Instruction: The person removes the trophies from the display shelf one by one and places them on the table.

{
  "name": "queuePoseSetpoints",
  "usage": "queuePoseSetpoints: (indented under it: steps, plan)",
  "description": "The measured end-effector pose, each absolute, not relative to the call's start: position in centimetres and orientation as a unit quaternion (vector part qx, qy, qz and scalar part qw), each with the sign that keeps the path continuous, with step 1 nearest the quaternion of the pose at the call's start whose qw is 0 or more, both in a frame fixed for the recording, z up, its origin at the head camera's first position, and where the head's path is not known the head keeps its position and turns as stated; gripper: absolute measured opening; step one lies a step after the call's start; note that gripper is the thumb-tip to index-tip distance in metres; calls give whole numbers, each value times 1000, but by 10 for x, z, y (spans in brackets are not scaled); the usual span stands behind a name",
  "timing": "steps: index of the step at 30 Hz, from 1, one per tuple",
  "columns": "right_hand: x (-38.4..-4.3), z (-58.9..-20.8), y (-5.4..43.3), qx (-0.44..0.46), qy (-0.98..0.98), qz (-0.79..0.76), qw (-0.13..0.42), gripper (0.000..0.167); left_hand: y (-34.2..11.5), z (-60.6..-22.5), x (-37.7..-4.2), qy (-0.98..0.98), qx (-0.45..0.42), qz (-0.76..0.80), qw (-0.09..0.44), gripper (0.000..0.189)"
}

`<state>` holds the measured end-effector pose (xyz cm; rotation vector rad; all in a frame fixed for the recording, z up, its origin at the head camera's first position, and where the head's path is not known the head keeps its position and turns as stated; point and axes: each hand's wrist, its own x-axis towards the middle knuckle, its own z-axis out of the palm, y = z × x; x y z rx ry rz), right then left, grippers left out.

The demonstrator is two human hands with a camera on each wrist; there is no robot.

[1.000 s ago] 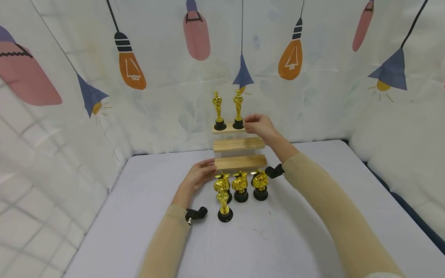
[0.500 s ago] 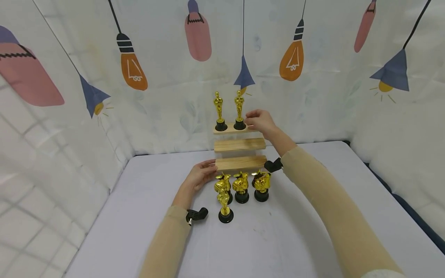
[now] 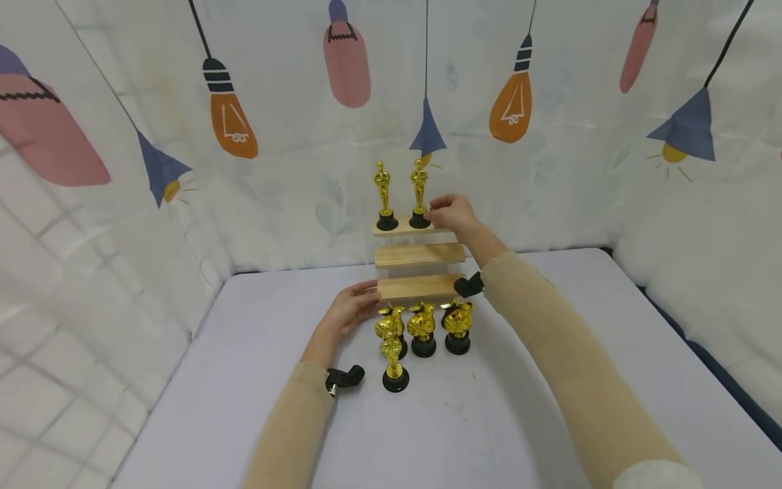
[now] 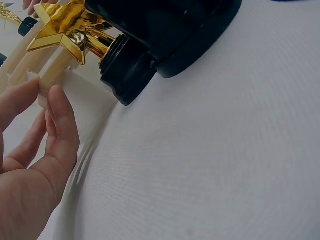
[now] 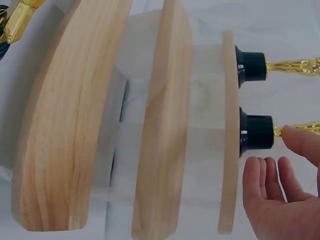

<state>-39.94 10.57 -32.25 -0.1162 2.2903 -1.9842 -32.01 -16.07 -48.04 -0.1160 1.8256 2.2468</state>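
Observation:
My left hand (image 3: 351,311) pinches the left end of the lowest wooden shelf (image 3: 421,286) between thumb and fingers, plain in the left wrist view. Two gold figure trophies on black bases stand upright on the top wooden shelf (image 3: 400,230): a left trophy (image 3: 383,193) and a right trophy (image 3: 419,193). Just right of the latter is my right hand (image 3: 453,214), fingers loosely bent. In the right wrist view its thumb (image 5: 300,142) overlaps that trophy's gold stem, and the fingertips lie close beside the black base (image 5: 257,132).
A bare middle shelf (image 3: 420,255) lies between the other two. Several gold trophies (image 3: 423,329) stand on the white table (image 3: 519,421) before the rack, one of them (image 3: 394,363) nearer the front. A gold star (image 4: 65,32) shows in the left wrist view. Behind hangs a patterned cloth (image 3: 275,204).
My right hand draws slightly away from the right trophy on the top shelf, then comes back in close to it. The left hand stays at the lowest shelf's end.

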Motion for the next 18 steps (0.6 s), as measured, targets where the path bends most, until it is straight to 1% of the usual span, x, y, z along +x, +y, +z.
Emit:
queuePoseSetpoints:
  steps: [10, 18]
  plan:
    - [-405, -331, 100, -34, 769, -637, 36, 49, -160, -481, -319, 627, -34, 769, 121, 51]
    - [-407, -334, 92, -28, 786, -616, 40, 48, -161, -483, -319, 627, -34, 769, 118, 51]
